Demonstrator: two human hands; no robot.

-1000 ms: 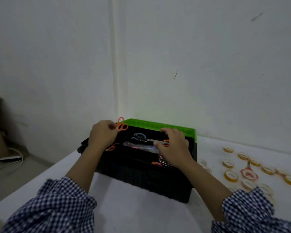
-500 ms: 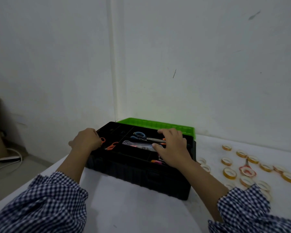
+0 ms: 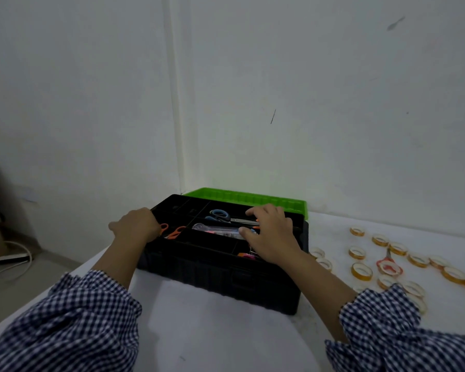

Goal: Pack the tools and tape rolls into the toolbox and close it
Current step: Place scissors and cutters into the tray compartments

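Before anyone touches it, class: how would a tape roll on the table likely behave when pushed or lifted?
Lying flat, the tape roll probably slides rather than rolls. Small and hollow, it is likely light, easy to pinch.

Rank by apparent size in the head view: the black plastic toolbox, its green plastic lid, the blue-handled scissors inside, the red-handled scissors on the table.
1. black plastic toolbox
2. green plastic lid, partly hidden behind it
3. blue-handled scissors, tips under the right hand
4. red-handled scissors, pointing away from the camera, so 3 versus 4 is unsure
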